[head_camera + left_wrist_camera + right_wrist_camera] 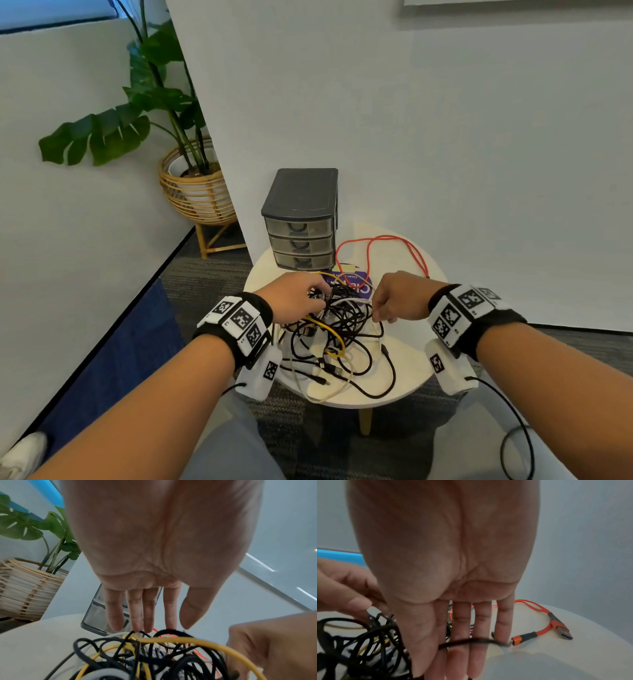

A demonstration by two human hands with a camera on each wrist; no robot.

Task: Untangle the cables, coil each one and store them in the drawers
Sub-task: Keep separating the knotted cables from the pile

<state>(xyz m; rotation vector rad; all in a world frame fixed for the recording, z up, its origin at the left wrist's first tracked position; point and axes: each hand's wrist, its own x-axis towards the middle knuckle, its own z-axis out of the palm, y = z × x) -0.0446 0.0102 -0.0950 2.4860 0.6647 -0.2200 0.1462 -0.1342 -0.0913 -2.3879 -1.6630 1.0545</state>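
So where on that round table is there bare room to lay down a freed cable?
Bare tabletop lies at the right, between the cable tangle and the rim, below the red cable. The left, beside the drawer unit, is narrow. The centre is crowded.

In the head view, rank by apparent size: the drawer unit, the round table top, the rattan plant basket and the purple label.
1. round table top
2. drawer unit and rattan plant basket: they look alike, and the basket stands farther off, so unranked
3. purple label, partly covered by cables

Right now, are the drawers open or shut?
Shut: all three fronts of the drawers sit flush in the frame, none pulled out.
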